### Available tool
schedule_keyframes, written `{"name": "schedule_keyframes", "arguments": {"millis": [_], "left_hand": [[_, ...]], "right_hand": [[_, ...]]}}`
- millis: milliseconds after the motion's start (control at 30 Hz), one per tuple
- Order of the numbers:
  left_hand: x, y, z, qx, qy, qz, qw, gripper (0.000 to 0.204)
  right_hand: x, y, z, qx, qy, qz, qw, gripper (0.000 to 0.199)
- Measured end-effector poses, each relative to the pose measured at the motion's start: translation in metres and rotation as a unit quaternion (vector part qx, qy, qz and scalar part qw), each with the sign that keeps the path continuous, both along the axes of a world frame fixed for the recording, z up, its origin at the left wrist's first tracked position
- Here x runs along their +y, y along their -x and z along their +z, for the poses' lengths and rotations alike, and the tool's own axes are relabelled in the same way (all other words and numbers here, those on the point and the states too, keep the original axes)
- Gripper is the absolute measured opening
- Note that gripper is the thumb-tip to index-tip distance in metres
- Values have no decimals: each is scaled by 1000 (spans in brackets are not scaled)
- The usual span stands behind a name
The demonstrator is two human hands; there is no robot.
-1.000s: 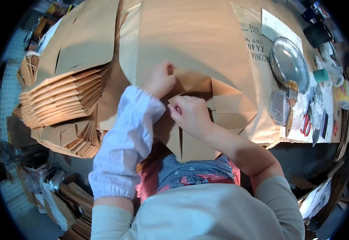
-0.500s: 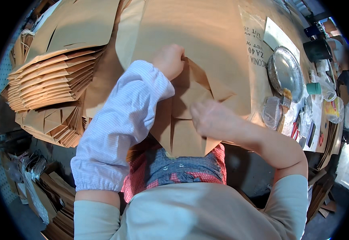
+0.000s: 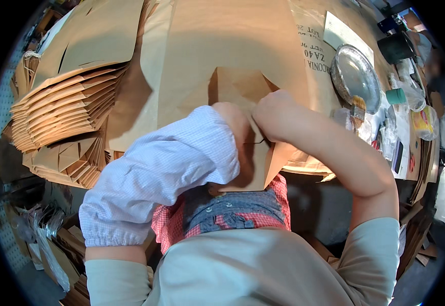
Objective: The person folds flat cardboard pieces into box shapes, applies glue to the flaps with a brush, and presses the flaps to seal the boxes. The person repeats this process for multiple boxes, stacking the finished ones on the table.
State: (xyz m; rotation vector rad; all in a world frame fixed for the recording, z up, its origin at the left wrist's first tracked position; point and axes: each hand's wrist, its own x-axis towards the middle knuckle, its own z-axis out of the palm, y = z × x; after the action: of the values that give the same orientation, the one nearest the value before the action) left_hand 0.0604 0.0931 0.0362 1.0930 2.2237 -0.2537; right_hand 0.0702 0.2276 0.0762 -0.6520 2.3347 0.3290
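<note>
Work piece: a brown paper bag [image 3: 255,173] lies lengthwise on the worktop [image 3: 367,25], directly before the person; its near end projects past the front edge toward the waist, and a creased flap [image 3: 237,81] stands partly raised just beyond the hands.

Left hand [image 3: 231,116]: bent inward over the middle of the folded end, its forearm clad in a pale blue sleeve cover [image 3: 171,158]; the fingers are largely hidden, so whether they pinch the paper or merely press it cannot be determined. Right hand [image 3: 273,112]: close beside the left and at the paper, knuckles uppermost, apparently curled; the fingertips are out of sight, so its grip is likewise unconfirmed.

Step in hand, as judged: folding and shaping the bag's end, with the creases only partly laid down; the next move would seem to call for holding one side steady, bringing the raised flap over squarely and pressing its crease flat, care being needed against a skewed fold or a tear.

Surroundings: a stack of folded paper bags [image 3: 61,109] sits to the left; to the right are a round metal dish [image 3: 355,76], a brush [image 3: 358,113] at its near rim, and a green cap [image 3: 396,96].
</note>
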Motion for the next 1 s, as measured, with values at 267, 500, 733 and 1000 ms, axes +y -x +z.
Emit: {"name": "schedule_keyframes", "arguments": {"millis": [267, 500, 733, 1000], "left_hand": [[-99, -4, 19, 181, -189, 29, 965, 26], [-81, -1, 20, 179, -118, 26, 976, 30], [-41, 4, 11, 72, 7, 103, 992, 37], [-85, -22, -14, 188, -78, 151, 967, 49]], "right_hand": [[73, -52, -10, 158, 271, -169, 934, 36], [36, -35, 10, 39, 81, -86, 992, 51], [-2, -28, -34, 64, 102, -133, 984, 49], [41, -57, -30, 53, 87, -282, 954, 67]]}}
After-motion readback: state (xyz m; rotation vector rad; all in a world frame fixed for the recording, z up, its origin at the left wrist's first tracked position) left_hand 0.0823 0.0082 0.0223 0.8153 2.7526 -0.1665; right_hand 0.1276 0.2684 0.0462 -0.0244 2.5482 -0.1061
